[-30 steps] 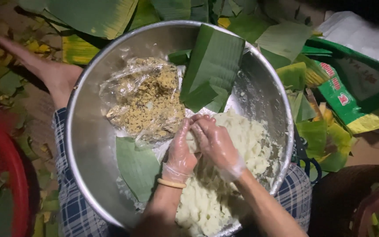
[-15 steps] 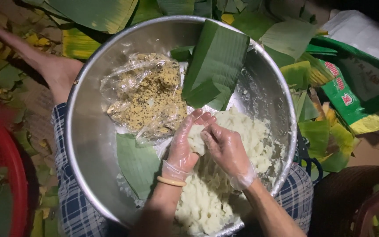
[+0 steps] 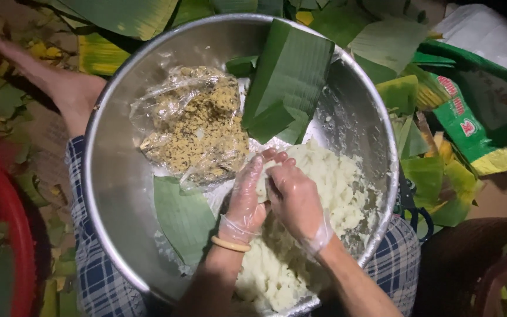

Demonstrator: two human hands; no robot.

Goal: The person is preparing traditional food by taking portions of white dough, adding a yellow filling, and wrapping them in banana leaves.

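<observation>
A large round metal basin [image 3: 118, 194] rests on my lap. White sticky dough [image 3: 335, 182] fills its lower right part. My left hand [image 3: 246, 196] and my right hand [image 3: 293, 196], both in thin clear plastic gloves, press together on a lump of that dough at the basin's middle. A clear plastic bag of yellowish crumbly filling [image 3: 198, 126] lies at the upper left inside the basin. A stack of folded green leaves [image 3: 289, 79] leans on the far rim. One leaf piece [image 3: 183, 217] lies flat under my left wrist.
Green and yellow leaf pieces [image 3: 423, 147] litter the ground around the basin. A green printed packet [image 3: 465, 126] lies at the right. A red round rim [image 3: 7, 217] shows at the left edge. A bare foot [image 3: 48, 76] stretches out at upper left.
Both hands have stayed on the dough lump, kneading it; the right hand's fingers shifted slightly over the left. The basin and its contents have not moved.
</observation>
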